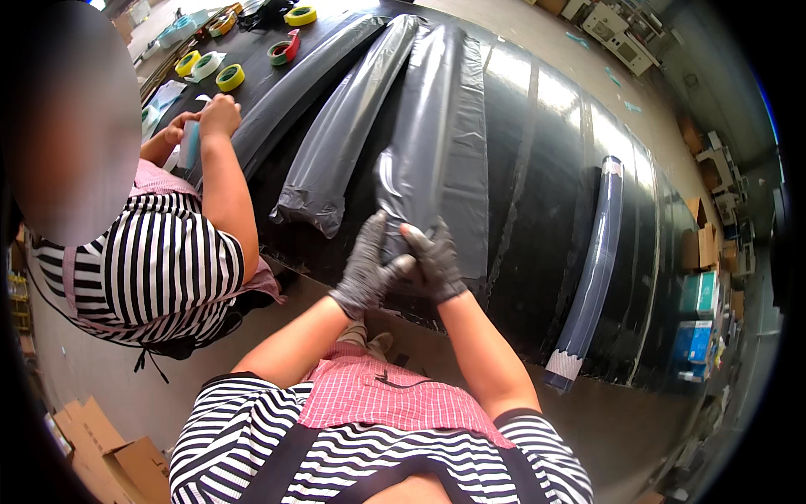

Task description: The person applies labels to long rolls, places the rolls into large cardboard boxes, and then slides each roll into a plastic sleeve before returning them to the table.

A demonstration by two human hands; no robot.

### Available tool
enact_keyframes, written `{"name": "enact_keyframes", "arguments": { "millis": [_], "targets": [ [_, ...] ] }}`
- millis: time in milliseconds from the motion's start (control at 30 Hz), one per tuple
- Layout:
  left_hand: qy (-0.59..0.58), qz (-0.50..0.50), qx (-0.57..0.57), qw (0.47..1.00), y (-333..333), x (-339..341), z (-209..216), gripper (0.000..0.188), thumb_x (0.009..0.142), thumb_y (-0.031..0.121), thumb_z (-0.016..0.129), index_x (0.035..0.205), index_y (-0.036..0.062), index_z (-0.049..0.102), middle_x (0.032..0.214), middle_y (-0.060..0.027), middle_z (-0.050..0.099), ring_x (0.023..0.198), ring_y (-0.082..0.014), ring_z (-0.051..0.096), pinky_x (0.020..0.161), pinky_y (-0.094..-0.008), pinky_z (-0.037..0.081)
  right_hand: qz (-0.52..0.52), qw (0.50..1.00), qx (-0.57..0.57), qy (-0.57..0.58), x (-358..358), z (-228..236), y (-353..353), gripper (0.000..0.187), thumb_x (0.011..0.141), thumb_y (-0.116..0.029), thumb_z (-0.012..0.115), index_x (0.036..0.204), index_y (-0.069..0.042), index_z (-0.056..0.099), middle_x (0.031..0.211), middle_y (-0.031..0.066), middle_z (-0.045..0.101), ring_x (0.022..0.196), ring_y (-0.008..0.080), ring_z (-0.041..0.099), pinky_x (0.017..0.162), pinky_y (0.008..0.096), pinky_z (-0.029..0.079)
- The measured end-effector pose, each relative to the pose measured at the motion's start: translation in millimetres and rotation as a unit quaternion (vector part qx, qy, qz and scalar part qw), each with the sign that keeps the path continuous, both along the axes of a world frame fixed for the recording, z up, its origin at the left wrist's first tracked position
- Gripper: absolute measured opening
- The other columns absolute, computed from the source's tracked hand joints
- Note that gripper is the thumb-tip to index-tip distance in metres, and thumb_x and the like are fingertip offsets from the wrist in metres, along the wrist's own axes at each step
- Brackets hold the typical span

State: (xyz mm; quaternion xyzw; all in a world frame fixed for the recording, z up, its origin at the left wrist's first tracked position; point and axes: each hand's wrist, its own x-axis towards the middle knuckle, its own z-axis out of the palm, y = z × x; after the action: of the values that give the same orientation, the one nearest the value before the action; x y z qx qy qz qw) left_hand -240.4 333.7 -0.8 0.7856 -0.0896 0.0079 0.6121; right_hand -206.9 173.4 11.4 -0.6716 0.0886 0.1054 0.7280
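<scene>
A long roll wrapped in shiny grey plastic film [420,126] lies on the black table, its near end toward me. My left hand [368,262], in a dark grey glove, closes on the left side of that end. On its right side my right hand [434,259], gloved the same way, grips the film; one fingertip shows through the glove. Both thumbs point inward, close together. Part of the near end is hidden behind my fingers. A flat strip of the grey film [467,168] spreads out along the roll's right side. Left of it lies another grey wrapped roll [327,160] with a crumpled near end.
At my left a co-worker [159,260] handles a small light-blue item, near a further grey wrapped roll [285,92]. Several tape rolls [230,77] sit on the far left of the table [537,185]. A clear-wrapped dark tube [592,269] lies at right. Cardboard boxes [109,454] stand lower left.
</scene>
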Motion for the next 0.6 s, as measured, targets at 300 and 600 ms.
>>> {"name": "enact_keyframes", "arguments": {
  "millis": [300, 600],
  "targets": [
    [-0.019, -0.210, 0.149, 0.966, -30, 32, -23, 0.061, 0.086, 0.011, 0.070, 0.142, 0.0110, 0.047, 0.150, -0.0214, 0.035, 0.141, -0.0379, 0.033, 0.115, -0.0449, 0.033, -0.095, 0.927, -0.346, -0.112, -6, -38, -125, 0.052, 0.086, -0.029, 0.071, 0.126, 0.001, 0.059, 0.117, 0.0217, 0.066, 0.108, 0.0351, 0.064, 0.095, 0.0397, 0.049],
    [-0.010, -0.197, 0.464, 0.863, -125, 62, -63, 0.073, 0.082, 0.044, 0.072, 0.145, 0.0141, 0.047, 0.155, -0.0252, 0.028, 0.145, -0.0425, 0.023, 0.119, -0.0472, 0.022, -0.309, 0.682, -0.618, 0.239, -158, -12, -387, 0.102, 0.076, -0.046, 0.079, 0.150, 0.001, 0.025, 0.142, 0.0277, 0.047, 0.132, 0.0382, 0.048, 0.111, 0.0431, 0.039]
  ]
}}
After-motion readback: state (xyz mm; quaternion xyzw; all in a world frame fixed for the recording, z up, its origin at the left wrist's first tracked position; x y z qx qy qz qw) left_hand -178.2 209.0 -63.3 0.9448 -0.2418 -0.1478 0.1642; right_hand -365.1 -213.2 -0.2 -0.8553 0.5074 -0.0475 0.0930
